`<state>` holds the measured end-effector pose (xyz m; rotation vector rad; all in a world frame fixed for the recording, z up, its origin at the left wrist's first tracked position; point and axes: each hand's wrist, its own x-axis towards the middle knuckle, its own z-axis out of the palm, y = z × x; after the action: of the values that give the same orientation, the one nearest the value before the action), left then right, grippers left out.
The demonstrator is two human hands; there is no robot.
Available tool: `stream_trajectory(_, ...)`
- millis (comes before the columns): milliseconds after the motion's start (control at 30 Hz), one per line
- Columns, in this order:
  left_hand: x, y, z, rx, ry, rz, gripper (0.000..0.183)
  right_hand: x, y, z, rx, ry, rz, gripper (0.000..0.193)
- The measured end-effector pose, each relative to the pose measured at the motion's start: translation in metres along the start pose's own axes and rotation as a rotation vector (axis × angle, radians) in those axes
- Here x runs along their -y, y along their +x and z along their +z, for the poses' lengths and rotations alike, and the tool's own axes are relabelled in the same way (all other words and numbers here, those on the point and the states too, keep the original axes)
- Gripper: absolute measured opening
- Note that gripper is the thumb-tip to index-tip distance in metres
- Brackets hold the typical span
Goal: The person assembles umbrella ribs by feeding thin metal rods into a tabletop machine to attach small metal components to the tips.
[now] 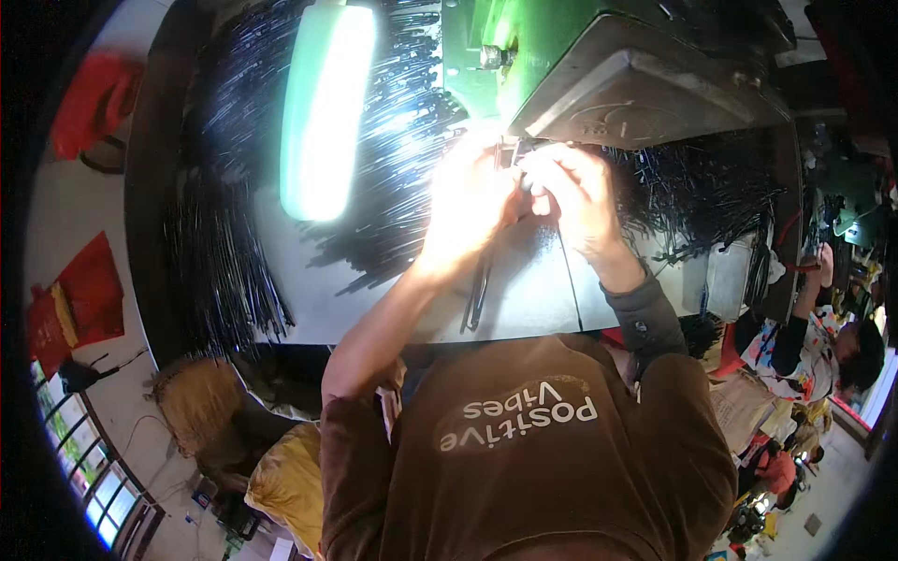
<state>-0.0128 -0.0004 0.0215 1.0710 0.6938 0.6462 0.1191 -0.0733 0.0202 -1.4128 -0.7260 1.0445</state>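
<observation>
Head view: beneath the green-painted metal machine point(477, 89), both bare hands meet at the edge of a dark, wedge-shaped metal cover point(645, 89). The right hand point(575, 192) has its thumb and fingers drawn together, apparently pinching a single thin black strip point(571, 279) whose tail runs down over the white tabletop point(528, 304). The left hand point(472, 201) is washed out by glare; its fingers look bunched, but whether they grip the longer black strips point(479, 288) running below it is unclear. More thin, glossy black strips lie in a thick spread point(229, 266) to the left and a tangled heap point(720, 192) to the right.

Good handling here probably means a light pinch close to the working end, both hands level, tails lying straight and apart from the heaps, and fingertips clear of the machine's edge. Angling the bright, pale-green tube lamp point(327, 112) away could cut the glare.
</observation>
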Motion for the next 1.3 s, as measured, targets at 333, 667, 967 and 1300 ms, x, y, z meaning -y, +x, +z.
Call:
stream_trajectory(333,-0.005,0.005,0.004,0.022,-0.017,0.0,0.016,-0.004,0.002,-0.005,-0.006,0.061,-0.017,0.012)
stream_trajectory(667,0.01,0.023,0.0,0.016,0.196,0.128,0.017,-0.006,0.008,-0.011,-0.005,0.142,0.027,0.016)
stream_trajectory(967,-0.01,0.018,-0.006,0.097,0.029,-0.002,0.013,0.014,0.018,-0.027,0.242,0.161,0.273,0.025)
stream_trajectory(1300,0.004,0.024,-0.003,0.062,0.053,0.028,0.012,-0.008,-0.032,0.003,0.346,0.047,0.323,0.035)
